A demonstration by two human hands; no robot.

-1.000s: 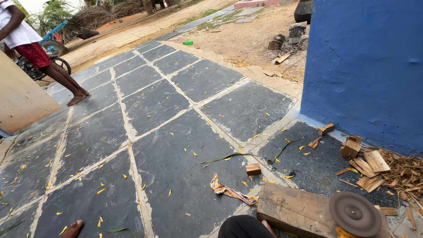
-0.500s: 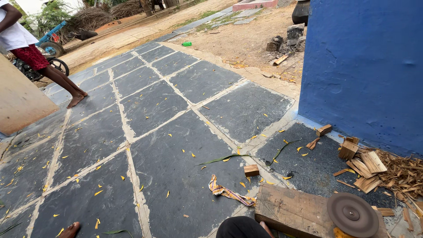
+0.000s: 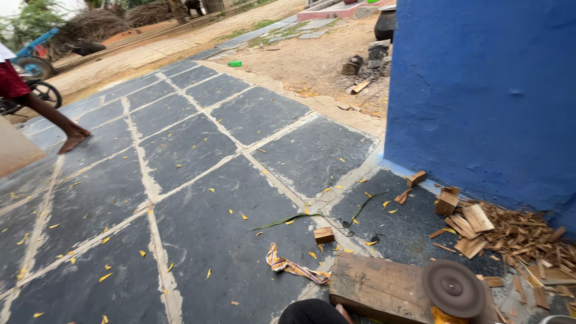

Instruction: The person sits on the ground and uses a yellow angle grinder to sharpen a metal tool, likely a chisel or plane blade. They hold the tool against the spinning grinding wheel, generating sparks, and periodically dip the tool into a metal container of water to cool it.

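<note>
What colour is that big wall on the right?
The wall is bright blue, seen clearly in the head view.

Dark stone paving strewn with yellow leaves meets a blue wall, with a striped cloth scrap and a wood-chip pile nearby.

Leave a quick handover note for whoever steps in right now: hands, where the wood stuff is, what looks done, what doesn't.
Hands: neither the left nor the right is in view.
Nearest the wearer: a thick wooden plank on the stone paving, with a round grinding disc by its right end.
Cut wood pieces and shavings are piled against the blue wall. One small wood block and a striped cloth strip lie left of the plank.
Done: some wood is already chopped.
Left: the plank is whole.
</note>
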